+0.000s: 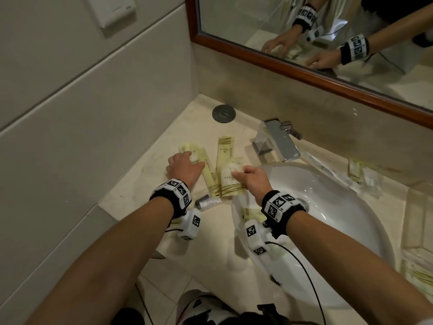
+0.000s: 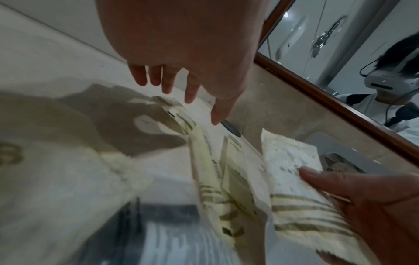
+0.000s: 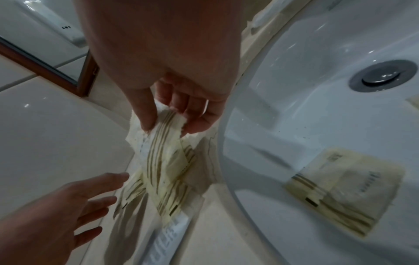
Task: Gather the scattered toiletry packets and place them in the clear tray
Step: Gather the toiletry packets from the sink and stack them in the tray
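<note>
On the beige counter [image 1: 131,191] to the left of the white basin [image 1: 328,207], several pale yellow toiletry packets lie close together, some overlapping. The right hand [image 1: 251,178] pinches the striped end of a wide white packet [image 1: 230,178] between thumb and fingertips [image 3: 145,114]; in the right wrist view the packet's end is crumpled and raised off the counter, while its other end lies over the packets below it. The left hand [image 1: 185,167] is spread with fingers nearly straight over a long narrow packet [image 1: 207,170] and a small round-topped packet [image 1: 187,148]. From the head view the fingertips seem to rest on them, but the left wrist view shows the fingers [image 2: 167,80] a little above the counter, so contact cannot be told surely; the hand holds nothing. Another long packet [image 1: 224,150] lies between the two hands, reaching toward the chrome faucet [image 1: 276,139]. A small dark item in clear wrap [image 1: 207,202] lies near the left wrist. One more yellow packet [image 3: 340,188] lies inside the basin, against its near wall (partly hidden by the right wrist in the head view). The clear tray [image 1: 417,216] stands on the counter at the right of the basin, well apart from both hands, with a yellow packet [image 1: 418,270] beside its near end. A further small packet [image 1: 355,168] lies behind the basin, under the mirror [image 1: 304,31].
</note>
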`<state>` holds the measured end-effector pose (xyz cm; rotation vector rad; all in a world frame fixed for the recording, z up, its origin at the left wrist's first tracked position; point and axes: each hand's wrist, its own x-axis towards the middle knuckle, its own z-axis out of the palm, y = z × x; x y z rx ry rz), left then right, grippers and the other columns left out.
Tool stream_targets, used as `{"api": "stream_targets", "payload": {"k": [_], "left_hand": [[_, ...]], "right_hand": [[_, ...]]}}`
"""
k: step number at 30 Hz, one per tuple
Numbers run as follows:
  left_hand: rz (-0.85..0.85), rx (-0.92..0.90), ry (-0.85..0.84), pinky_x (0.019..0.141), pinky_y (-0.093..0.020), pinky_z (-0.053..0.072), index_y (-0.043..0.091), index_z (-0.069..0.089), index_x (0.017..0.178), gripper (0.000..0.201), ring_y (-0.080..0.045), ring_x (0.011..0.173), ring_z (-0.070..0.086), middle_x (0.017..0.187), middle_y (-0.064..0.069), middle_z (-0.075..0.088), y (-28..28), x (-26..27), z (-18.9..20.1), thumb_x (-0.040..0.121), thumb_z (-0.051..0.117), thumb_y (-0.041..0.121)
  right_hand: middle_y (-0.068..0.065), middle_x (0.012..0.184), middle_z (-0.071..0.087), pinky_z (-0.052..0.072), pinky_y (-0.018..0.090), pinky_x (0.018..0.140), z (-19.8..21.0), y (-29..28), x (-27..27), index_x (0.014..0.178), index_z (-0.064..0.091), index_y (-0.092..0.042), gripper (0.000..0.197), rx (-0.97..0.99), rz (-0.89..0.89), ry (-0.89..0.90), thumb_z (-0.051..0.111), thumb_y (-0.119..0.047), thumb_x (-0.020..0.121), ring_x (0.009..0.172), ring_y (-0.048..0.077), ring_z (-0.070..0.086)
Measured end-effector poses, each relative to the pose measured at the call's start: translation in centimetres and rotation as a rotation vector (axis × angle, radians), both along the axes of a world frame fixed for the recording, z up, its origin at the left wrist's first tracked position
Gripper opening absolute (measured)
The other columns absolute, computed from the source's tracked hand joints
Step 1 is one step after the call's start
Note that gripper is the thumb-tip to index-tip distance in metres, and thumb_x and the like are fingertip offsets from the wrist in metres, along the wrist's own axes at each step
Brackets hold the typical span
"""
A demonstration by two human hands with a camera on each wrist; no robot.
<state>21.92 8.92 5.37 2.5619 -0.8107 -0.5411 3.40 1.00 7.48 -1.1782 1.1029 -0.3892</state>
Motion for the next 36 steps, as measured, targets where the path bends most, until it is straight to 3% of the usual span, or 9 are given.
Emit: {"api": "stream_targets", "payload": {"k": [3, 7, 12, 18, 22, 25, 28, 30, 36], "left_hand": [[0.002, 0.088, 0.009, 0.113, -0.044, 0.022, 0.022, 0.045, 0.14, 0.061, -0.029, 0.138, 0.024, 0.15, -0.011, 0.034, -0.5, 0.9, -0.5, 0.085, 0.052, 0.048], [0.011, 0.097, 0.057, 0.11, -0.043, 0.026, 0.021, 0.05, 0.136, 0.048, -0.031, 0.132, 0.032, 0.142, -0.013, 0.041, -1.2, 1.4, -1.0, 0.094, 0.043, 0.043], [0.049, 0.058, 0.066, 0.101, -0.044, 0.038, 0.016, 0.055, 0.122, 0.032, -0.032, 0.12, 0.041, 0.129, -0.015, 0.047, -1.9, 1.5, -0.9, 0.093, 0.04, 0.018], [0.157, -0.07, 0.2, 0.089, -0.04, 0.042, 0.012, 0.031, 0.138, 0.059, -0.036, 0.115, 0.049, 0.134, -0.018, 0.043, -2.1, 0.8, -0.5, 0.084, 0.049, 0.001], [0.261, -0.104, 0.273, 0.085, -0.038, 0.042, 0.012, 0.014, 0.148, 0.073, -0.036, 0.118, 0.051, 0.139, -0.019, 0.042, -2.3, 0.4, 0.7, 0.086, 0.05, -0.002], [0.25, -0.103, 0.24, 0.085, -0.038, 0.044, 0.005, 0.027, 0.143, 0.061, -0.038, 0.114, 0.054, 0.13, -0.019, 0.052, -2.1, 0.3, 1.1, 0.086, 0.048, 0.0], [0.151, -0.126, 0.182, 0.073, -0.034, 0.044, -0.001, 0.058, 0.1, 0.023, -0.037, 0.092, 0.06, 0.102, -0.018, 0.065, -1.9, 0.1, 1.6, 0.08, 0.048, 0.003], [0.117, -0.174, 0.207, 0.065, -0.032, 0.042, 0.001, 0.054, 0.077, 0.007, -0.034, 0.078, 0.057, 0.082, -0.014, 0.062, -1.8, -0.5, 2.1, 0.076, 0.048, 0.002], [0.097, -0.34, 0.44, 0.073, -0.035, 0.054, 0.013, 0.064, 0.087, 0.02, -0.028, 0.081, 0.065, 0.085, -0.007, 0.069, -1.5, -3.6, 3.7, 0.075, 0.056, -0.001]], "right_hand": [[-0.006, 0.064, 0.062, 0.046, 0.012, 0.053, -0.5, -0.5, 0.5, 0.071, 0.063, -0.011, 0.018, -0.006, 0.013, 0.022, 0.068, -0.005, 0.087, 0.058, 0.004, 0.06], [0.002, 0.073, 0.064, 0.049, 0.015, 0.058, -0.9, -1.2, 0.8, 0.077, 0.064, -0.004, 0.011, -0.017, 0.029, 0.045, 0.069, -0.007, 0.087, 0.064, 0.01, 0.061], [-0.007, 0.057, 0.056, 0.044, 0.013, 0.051, -0.9, -1.7, 0.9, 0.062, 0.058, -0.013, 0.028, -0.028, 0.031, 0.074, 0.07, -0.006, 0.086, 0.053, 0.004, 0.055], [-0.002, 0.064, 0.055, 0.045, 0.021, 0.064, -1.3, -2.1, 0.6, 0.063, 0.056, -0.013, 0.027, -0.03, 0.033, 0.088, 0.071, -0.01, 0.085, 0.063, 0.012, 0.054], [-0.006, 0.063, 0.061, 0.046, 0.014, 0.056, -1.1, -1.9, 0.0, 0.066, 0.06, -0.014, 0.023, -0.023, 0.022, 0.063, 0.07, -0.007, 0.086, 0.06, 0.007, 0.059], [-0.004, 0.068, 0.065, 0.047, 0.018, 0.06, -0.8, -1.6, -0.4, 0.071, 0.064, -0.012, 0.017, -0.023, 0.021, 0.044, 0.07, -0.008, 0.086, 0.064, 0.008, 0.062], [0.0, 0.073, 0.068, 0.049, 0.021, 0.061, -0.5, -1.3, -0.8, 0.078, 0.067, -0.009, 0.009, -0.011, 0.017, 0.008, 0.07, -0.008, 0.086, 0.066, 0.011, 0.065], [0.0, 0.072, 0.068, 0.05, 0.021, 0.059, -0.2, -1.1, -1.2, 0.078, 0.066, -0.008, 0.009, -0.008, 0.012, -0.006, 0.069, -0.009, 0.087, 0.064, 0.011, 0.064], [0.0, 0.075, 0.062, 0.046, 0.02, 0.06, 0.7, -0.5, -2.7, 0.082, 0.063, -0.009, 0.008, -0.019, -0.024, -0.023, 0.07, -0.01, 0.087, 0.065, 0.01, 0.059]]}}
